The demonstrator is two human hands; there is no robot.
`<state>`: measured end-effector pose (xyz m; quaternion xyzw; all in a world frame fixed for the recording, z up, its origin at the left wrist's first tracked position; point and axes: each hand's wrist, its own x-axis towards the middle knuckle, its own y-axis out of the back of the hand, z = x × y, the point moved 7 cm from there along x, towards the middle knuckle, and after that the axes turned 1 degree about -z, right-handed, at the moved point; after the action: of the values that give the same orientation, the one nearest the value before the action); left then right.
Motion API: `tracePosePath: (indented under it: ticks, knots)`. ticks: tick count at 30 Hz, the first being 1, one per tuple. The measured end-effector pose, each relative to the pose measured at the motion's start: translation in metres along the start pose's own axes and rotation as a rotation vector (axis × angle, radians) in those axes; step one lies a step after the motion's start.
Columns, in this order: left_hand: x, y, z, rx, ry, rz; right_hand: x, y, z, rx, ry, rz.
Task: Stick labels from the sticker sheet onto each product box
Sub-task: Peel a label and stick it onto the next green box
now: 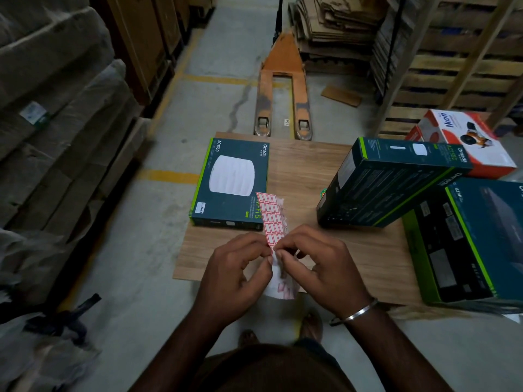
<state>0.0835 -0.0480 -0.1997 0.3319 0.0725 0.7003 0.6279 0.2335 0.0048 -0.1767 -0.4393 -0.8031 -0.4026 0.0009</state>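
Both hands hold a sticker sheet (272, 219) of red-bordered white labels above the near edge of a wooden table (300, 171). My left hand (237, 270) pinches the sheet from the left, and my right hand (319, 264) pinches it from the right, fingertips meeting at its lower edge. A dark teal Omada box (230, 182) lies flat on the table's left, with a small white label (200, 207) near its front left corner. A second Omada box (387, 182) leans tilted at the right, against a larger dark box (467, 241).
A red-and-white box (467, 142) sits at the table's far right. An orange pallet jack (283, 89) stands on the concrete floor beyond the table. Wrapped stacks line the left, flattened cardboard and wooden pallets the back right. My feet show below the table edge.
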Motion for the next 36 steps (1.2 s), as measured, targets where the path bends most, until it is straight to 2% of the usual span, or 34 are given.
tracePosePath:
  ticks: [21,36]
  knots:
    - [0.0,0.002,-0.004,-0.134,0.045,0.029,0.0,0.004,0.004,0.054,-0.062,0.051]
    - [-0.009,-0.018,-0.029,-0.226,0.124,0.013,-0.007,0.0,0.02,0.112,-0.167,0.021]
